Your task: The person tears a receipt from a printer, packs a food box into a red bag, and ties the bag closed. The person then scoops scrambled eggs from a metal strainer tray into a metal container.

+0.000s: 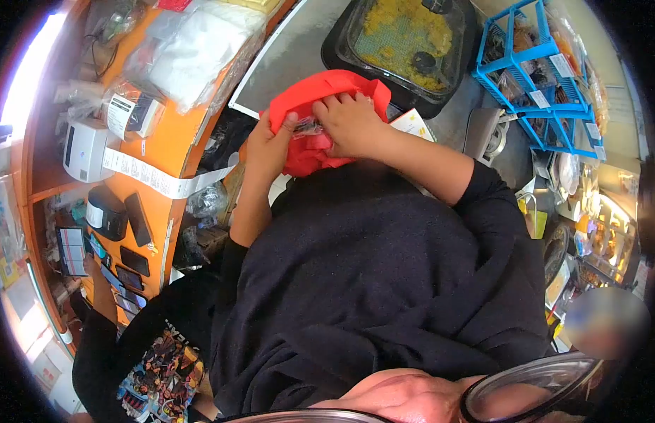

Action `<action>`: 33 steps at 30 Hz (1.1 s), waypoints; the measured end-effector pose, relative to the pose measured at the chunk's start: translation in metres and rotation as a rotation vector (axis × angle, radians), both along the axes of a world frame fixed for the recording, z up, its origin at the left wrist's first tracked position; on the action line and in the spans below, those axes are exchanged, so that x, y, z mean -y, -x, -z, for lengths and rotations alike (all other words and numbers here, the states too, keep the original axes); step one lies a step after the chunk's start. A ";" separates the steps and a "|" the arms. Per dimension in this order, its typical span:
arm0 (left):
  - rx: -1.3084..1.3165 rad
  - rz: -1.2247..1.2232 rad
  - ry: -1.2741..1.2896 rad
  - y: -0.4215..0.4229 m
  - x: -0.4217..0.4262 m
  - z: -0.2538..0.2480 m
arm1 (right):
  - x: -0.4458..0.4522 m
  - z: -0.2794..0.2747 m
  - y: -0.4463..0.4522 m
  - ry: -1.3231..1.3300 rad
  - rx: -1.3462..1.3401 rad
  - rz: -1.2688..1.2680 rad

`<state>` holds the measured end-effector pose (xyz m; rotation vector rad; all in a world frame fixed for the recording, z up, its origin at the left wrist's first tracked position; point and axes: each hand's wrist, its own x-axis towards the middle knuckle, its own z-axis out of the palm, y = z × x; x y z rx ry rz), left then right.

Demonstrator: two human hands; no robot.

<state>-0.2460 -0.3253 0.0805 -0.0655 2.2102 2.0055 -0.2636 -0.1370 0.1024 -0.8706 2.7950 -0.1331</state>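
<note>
Glasses (530, 389) sat nearest; beyond them, a red bag (320, 84) was held at the near side of the desk (279, 69). The left hand (269, 144) pinched its left rim, the right hand's (352, 127) fingers gripped its folds. Its mouth looked already spread, clear plastic (308, 127) showing within, apparently not yet closed.

Single head view – worn on the person's head, facing steeply down and forward over the chest, so that forward runs toward the top of frame. Nearest the lens are the glasses (532, 384) cut by the bottom edge, then the black shirt (384, 275) across the lower centre; left hand (267, 144) and right hand (352, 123) lie farther out, at arm's reach, above centre. Field very wide, edges bowed and corners dark – it spans from the orange counter (169, 134) at left to the blue rack (528, 60) at upper right.
</note>
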 end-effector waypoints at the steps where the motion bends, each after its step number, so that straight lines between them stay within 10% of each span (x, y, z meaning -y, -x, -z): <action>1: -0.025 -0.011 0.064 -0.001 0.001 -0.009 | 0.000 0.001 0.000 0.002 0.003 0.025; 7: -0.068 -0.012 0.262 0.011 0.006 -0.015 | -0.029 -0.006 0.024 0.116 0.236 0.204; 14: -0.136 0.101 0.515 0.026 -0.018 -0.016 | -0.029 0.025 0.049 -0.065 -0.199 0.222; 17: -0.086 0.048 0.507 0.028 -0.019 -0.014 | -0.031 0.020 0.054 0.047 0.179 0.250; 20: -0.037 0.037 0.392 0.029 -0.011 -0.008 | -0.053 -0.015 0.007 0.666 -0.391 0.334; 25: 0.127 0.052 -0.041 0.028 -0.001 0.017 | -0.092 0.009 -0.081 -0.083 -0.080 0.930; 33: 0.191 0.059 -0.209 0.030 -0.010 0.004 | -0.102 0.059 -0.099 0.003 -0.130 0.981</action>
